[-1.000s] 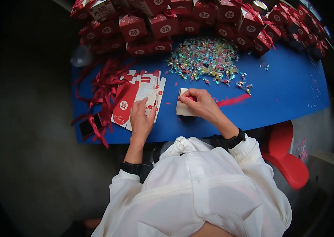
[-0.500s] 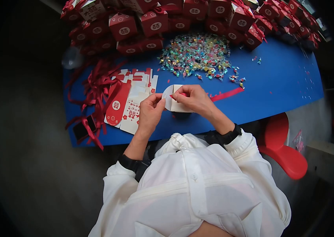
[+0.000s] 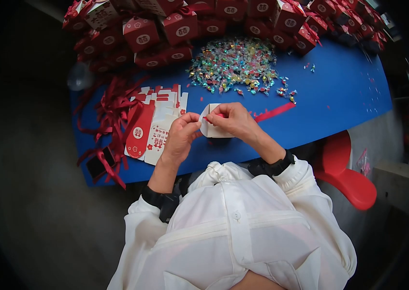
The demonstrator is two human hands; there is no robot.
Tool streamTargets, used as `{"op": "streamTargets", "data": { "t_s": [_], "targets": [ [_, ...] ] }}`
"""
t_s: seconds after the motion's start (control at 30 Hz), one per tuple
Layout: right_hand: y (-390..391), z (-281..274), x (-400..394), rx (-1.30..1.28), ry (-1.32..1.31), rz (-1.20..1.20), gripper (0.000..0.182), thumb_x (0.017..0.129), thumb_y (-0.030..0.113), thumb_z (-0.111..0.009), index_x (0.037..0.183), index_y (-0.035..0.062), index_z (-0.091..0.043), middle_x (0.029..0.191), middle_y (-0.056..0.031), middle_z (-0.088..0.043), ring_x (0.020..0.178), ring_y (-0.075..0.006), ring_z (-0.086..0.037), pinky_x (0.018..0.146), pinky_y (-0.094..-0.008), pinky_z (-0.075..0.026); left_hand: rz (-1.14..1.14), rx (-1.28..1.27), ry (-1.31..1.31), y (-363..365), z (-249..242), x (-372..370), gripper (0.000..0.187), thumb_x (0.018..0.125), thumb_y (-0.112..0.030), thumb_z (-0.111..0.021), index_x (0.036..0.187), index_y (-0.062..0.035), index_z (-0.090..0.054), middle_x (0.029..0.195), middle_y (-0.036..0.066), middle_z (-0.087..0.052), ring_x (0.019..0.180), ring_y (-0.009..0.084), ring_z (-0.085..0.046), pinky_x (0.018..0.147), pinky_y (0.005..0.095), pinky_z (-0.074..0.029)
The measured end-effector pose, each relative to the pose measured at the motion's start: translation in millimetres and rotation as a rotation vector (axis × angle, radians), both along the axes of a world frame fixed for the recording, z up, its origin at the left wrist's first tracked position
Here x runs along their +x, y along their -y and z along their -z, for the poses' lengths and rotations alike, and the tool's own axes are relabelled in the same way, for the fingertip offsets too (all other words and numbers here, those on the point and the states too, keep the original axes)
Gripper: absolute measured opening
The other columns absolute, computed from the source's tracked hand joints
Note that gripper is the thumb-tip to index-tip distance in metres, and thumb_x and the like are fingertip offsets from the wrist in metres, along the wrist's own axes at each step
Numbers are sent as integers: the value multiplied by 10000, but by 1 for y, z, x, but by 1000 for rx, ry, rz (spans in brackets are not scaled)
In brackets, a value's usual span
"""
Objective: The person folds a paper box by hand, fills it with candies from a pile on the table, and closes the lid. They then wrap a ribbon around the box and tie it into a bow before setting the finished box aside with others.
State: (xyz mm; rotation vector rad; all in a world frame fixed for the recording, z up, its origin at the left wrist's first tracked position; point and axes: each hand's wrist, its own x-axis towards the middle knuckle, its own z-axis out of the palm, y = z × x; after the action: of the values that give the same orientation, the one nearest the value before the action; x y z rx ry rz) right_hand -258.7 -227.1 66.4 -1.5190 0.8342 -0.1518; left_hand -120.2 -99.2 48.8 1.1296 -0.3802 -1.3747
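Observation:
A small box (image 3: 214, 130) with pale flaps sits between both hands near the table's front edge. My left hand (image 3: 183, 134) is closed in a pinch at the left edge of the box's rounded white flap. My right hand (image 3: 236, 121) is over the box's top, its fingers pinching the end of a red ribbon (image 3: 275, 111). The rest of that ribbon stretches out to the right behind my right hand. The inside of the box is mostly hidden by my right hand.
Flat printed box cards (image 3: 161, 126) and tangled red ribbons (image 3: 112, 108) lie left on the blue table (image 3: 344, 96). Wrapped candies (image 3: 233, 65) are heaped behind, before stacked red boxes (image 3: 180, 30). A dark phone-like object (image 3: 99, 164) lies front left; a red chair (image 3: 344, 176) stands right.
The rounded white flap has tilted and looks narrower. My left hand has shifted slightly left. The whole view has moved a little, with table items appearing farther left.

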Motion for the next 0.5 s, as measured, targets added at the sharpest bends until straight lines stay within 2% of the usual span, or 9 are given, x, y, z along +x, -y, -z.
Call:
{"op": "streamTargets", "data": {
  "t_s": [0.13, 0.2, 0.23, 0.3, 0.4, 0.5],
  "targets": [
    [1, -1, 0, 6, 5, -13, 297, 781, 295, -675, 842, 6, -695, 721, -59, -654, 673, -119, -612, 616, -268, -479, 31, -44, 33, -1, 7, 2, 141, 875, -104, -562, 1003, -45, -559, 954, 42, -597, 886, 124, -583, 834, 295, -474],
    [1, -1, 0, -8, -3, -23, 295, 781, 294, -675, 839, 6, -694, 719, -59, -653, 672, -119, -611, 615, -268, -479, 21, -16, 202, -1, 4, 1, 151, 869, -78, -560, 1005, -13, -568, 934, 38, -594, 890, 112, -575, 840, 278, -477],
    [1, -1, 1, 3, -5, -43, 267, 808, 274, -679, 851, 11, -688, 735, -34, -645, 674, -91, -587, 604, -248, -465, 23, -17, 201, -1, 0, 0, 151, 869, -78, -560, 1005, -13, -568, 934, 38, -594, 890, 112, -575, 840, 278, -477],
    [1, 0, 1, 15, -8, -61, 239, 835, 254, -683, 863, 16, -683, 751, -10, -637, 675, -63, -562, 592, -227, -450, -35, -72, 391, -1, -8, -6, 173, 882, -54, -541, 1045, 1, -563, 958, 46, -605, 920, 115, -579, 854, 271, -474],
    [1, 1, 2, 25, 3, -55, 240, 837, 252, -681, 867, 13, -679, 753, -6, -635, 677, -61, -557, 589, -221, -443, -70, -78, 303, 0, -17, -8, 177, 891, -42, -544, 1055, 17, -570, 983, 61, -613, 922, 114, -582, 847, 255, -472],
    [0, 0, 1, 41, 20, -51, 245, 847, 253, -677, 880, 10, -678, 761, -3, -635, 680, -61, -555, 590, -216, -440, -56, -96, 372, 0, -13, -7, 162, 894, -48, -560, 1035, 26, -589, 937, 62, -631, 863, 109, -596, 789, 238, -484]
  ]
}}
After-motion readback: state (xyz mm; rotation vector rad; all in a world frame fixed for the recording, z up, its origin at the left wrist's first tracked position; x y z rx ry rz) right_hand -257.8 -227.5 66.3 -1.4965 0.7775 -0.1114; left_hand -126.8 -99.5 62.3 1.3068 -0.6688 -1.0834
